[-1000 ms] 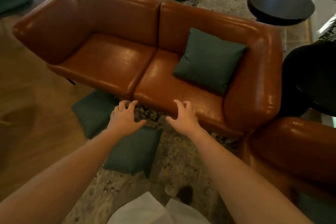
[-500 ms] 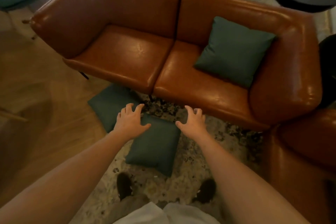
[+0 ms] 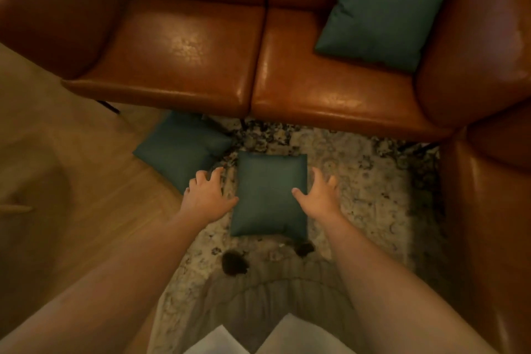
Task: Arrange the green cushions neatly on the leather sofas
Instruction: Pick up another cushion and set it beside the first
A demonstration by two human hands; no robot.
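Observation:
A green cushion point(image 3: 270, 195) lies flat on the rug in front of the brown leather sofa point(image 3: 184, 49). My left hand point(image 3: 207, 195) hovers at its left edge and my right hand point(image 3: 317, 195) at its right edge, both with fingers spread and holding nothing. A second green cushion point(image 3: 179, 146) lies on the floor to the left, half under the sofa's front edge. A third green cushion point(image 3: 382, 8) leans in the right corner of the sofa seat.
A second leather sofa point(image 3: 488, 210) stands at the right, close to the rug point(image 3: 373, 198). Wooden floor point(image 3: 71, 181) lies to the left. My feet show just below the cushion.
My view has tilted down and closer to the floor. Both hands have dropped from in front of the sofa edge to either side of the cushion on the rug.

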